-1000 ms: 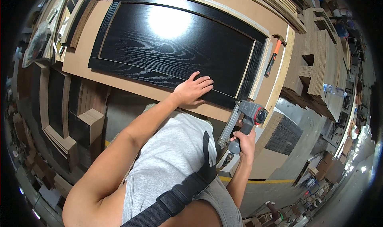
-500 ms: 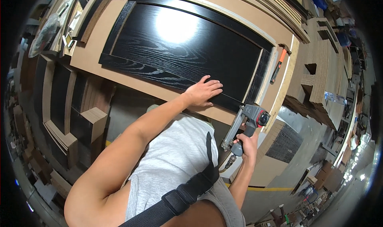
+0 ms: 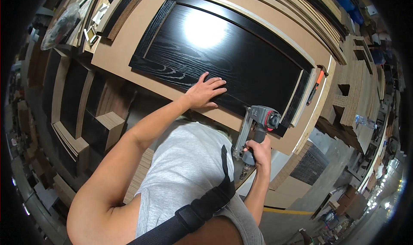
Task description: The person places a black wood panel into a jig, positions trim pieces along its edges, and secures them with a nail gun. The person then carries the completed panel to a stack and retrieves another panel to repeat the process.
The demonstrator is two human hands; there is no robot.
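A black wood-grain framed panel point(image 3: 223, 64), like a cabinet door, lies flat on a brown board. My left hand point(image 3: 203, 93) rests on its near edge, fingers spread on the black surface. In my right hand point(image 3: 259, 152) is a grey and red nail gun point(image 3: 263, 119), gripped by its handle. Its head is over the panel's near edge, left of the near right corner; whether the nose touches the wood is hidden. A hose fitting point(image 3: 245, 172) hangs from the handle's lower end.
An orange-handled hammer point(image 3: 316, 86) lies right of the panel. Long wood strips point(image 3: 297, 17) are stacked along the far side. Brown boards point(image 3: 355, 90) are piled at the right, and black panels with brown edges point(image 3: 71, 96) stand at the left. A plastic bag point(image 3: 60, 32) sits far left.
My right hand has brought the nail gun leftward along the panel's near edge, away from the corner. My left hand has also slid left. The whole view has shifted, so the panel appears farther right.
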